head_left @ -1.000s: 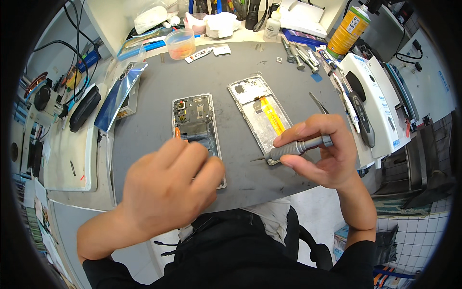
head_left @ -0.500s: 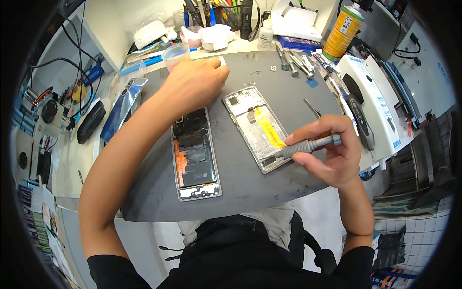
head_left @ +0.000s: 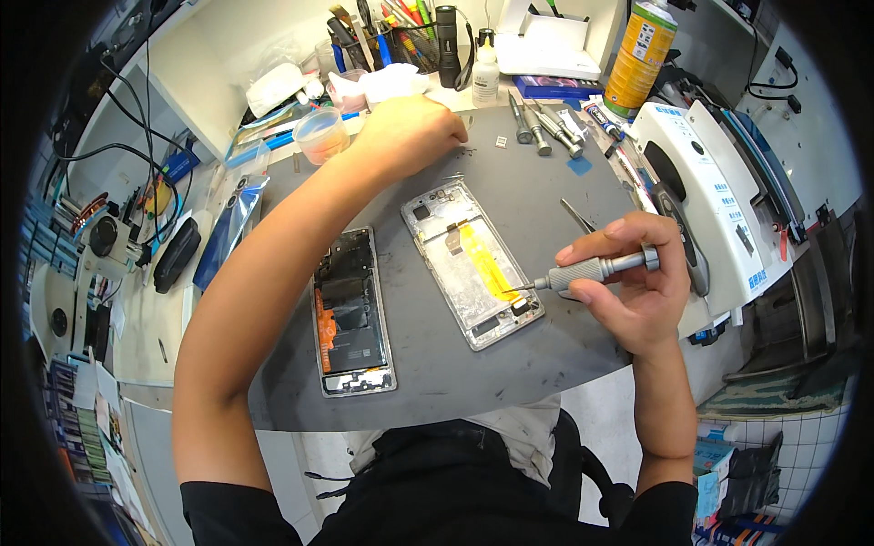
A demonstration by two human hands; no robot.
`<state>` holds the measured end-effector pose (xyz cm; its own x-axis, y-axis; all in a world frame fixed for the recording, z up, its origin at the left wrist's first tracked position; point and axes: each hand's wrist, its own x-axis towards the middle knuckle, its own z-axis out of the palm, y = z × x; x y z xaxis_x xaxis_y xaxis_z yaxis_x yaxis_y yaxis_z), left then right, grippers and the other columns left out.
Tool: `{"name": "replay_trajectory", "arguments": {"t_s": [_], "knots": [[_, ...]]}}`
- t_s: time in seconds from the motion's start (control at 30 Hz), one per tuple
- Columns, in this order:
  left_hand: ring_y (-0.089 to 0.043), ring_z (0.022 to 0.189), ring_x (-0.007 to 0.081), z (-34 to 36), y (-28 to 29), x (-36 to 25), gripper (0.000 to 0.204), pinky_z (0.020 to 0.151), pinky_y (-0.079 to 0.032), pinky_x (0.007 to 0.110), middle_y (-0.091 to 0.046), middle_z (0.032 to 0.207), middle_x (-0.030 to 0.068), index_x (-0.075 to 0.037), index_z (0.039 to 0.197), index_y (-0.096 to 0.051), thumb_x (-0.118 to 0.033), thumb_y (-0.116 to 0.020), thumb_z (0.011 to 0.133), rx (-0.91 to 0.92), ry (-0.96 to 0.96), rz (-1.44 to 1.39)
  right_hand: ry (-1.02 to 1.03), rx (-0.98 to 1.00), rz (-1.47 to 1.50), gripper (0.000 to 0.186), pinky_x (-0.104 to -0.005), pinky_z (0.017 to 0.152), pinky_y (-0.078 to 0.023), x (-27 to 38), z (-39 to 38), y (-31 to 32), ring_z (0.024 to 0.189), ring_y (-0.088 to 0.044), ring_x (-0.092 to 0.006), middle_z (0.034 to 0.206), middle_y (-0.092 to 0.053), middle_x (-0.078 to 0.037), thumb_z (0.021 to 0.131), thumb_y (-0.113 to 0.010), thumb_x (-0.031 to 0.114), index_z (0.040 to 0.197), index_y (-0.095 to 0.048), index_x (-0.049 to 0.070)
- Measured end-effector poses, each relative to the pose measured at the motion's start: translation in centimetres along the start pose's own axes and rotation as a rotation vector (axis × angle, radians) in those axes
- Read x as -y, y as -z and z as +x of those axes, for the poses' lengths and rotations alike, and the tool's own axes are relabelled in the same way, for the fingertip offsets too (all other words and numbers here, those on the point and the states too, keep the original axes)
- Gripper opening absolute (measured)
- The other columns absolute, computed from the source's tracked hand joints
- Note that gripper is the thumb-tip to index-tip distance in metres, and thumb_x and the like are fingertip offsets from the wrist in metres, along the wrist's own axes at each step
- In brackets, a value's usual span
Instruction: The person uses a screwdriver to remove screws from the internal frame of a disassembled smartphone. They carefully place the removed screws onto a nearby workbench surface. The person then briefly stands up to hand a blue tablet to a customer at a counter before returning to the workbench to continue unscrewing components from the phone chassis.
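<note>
My right hand (head_left: 639,284) grips a grey screwdriver (head_left: 590,272) between thumb and fingers. Its thin tip points left over the lower part of a silver phone frame (head_left: 453,279), which bears a yellow strip (head_left: 485,264). Whether the tip touches the frame, I cannot tell. Toward the far side of the grey mat (head_left: 437,387) is my left hand (head_left: 411,135), fingers curled and pressed together beside small dark bits (head_left: 465,150). Its fingertips are hidden. Left of the frame, partly under my left forearm, lies an opened phone (head_left: 357,341) with a black battery and an orange strip.
A clear plastic cup (head_left: 320,136) stands left of my left hand. Several screwdrivers (head_left: 543,127) lie at the far right, near tweezers (head_left: 577,217). A flashlight (head_left: 447,45), a dropper bottle (head_left: 485,75) and a yellow can (head_left: 641,59) stand behind. A white device (head_left: 703,196) borders the right.
My left hand has moved right, away from the cup, to the small dark bits. The screwdriver's tip now shows over the yellow strip's lower end. The view has shifted slightly.
</note>
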<state>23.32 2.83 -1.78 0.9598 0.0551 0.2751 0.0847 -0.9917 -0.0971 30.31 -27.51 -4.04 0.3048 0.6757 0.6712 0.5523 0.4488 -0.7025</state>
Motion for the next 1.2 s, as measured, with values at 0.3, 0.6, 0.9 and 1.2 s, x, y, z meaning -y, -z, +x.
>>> {"name": "replay_trajectory", "arguments": {"t_s": [0.3,0.6,0.9,1.2], "knots": [[-0.071,0.082,0.0269,1.7,-0.3,-0.9,0.013,0.074,-0.056,0.038,-0.073,0.09,0.006,-0.011,0.088,-0.076,-0.02,-0.067,0.084,0.07,-0.067,0.17,0.016,-0.082,0.037,0.057,-0.0225,0.062,-0.058,-0.4,-0.4,0.7,0.095,-0.072,-0.0194,0.102,-0.07,-0.016,0.077,-0.079,-0.006,0.121,-0.045,0.005],[-0.068,0.076,0.0327,2.6,-0.5,-1.4,0.013,0.07,-0.054,0.043,-0.068,0.08,0.0127,-0.004,0.078,-0.066,-0.014,-0.059,0.083,-0.022,-0.236,0.285,0.066,-0.148,-0.055,0.057,-0.0241,0.066,-0.058,-0.3,-0.3,0.9,0.094,-0.072,-0.0203,0.104,-0.07,-0.018,0.078,-0.076,-0.011,0.121,-0.043,0.006],[-0.064,0.073,0.0343,-2.5,6.1,-0.8,0.016,0.066,-0.051,0.046,-0.062,0.074,0.0141,-0.002,0.081,-0.053,-0.018,-0.055,0.085,-0.35,-0.071,0.056,-0.007,-0.153,0.012,0.055,-0.0246,0.068,-0.058,0.1,0.1,0.9,0.093,-0.071,-0.0201,0.101,-0.071,-0.019,0.08,-0.075,-0.007,0.123,-0.043,0.006],[-0.061,0.064,0.0136,-16.6,11.2,-4.6,0.008,0.06,-0.048,0.029,-0.071,0.076,0.003,-0.006,0.09,-0.075,-0.013,-0.074,0.086,-0.281,0.26,-0.333,0.074,0.493,-0.234,0.047,-0.0296,0.071,-0.06,5.5,0.8,-3.3,0.092,-0.073,-0.0205,0.101,-0.072,-0.013,0.078,-0.085,0.008,0.114,-0.055,0.003]]}}
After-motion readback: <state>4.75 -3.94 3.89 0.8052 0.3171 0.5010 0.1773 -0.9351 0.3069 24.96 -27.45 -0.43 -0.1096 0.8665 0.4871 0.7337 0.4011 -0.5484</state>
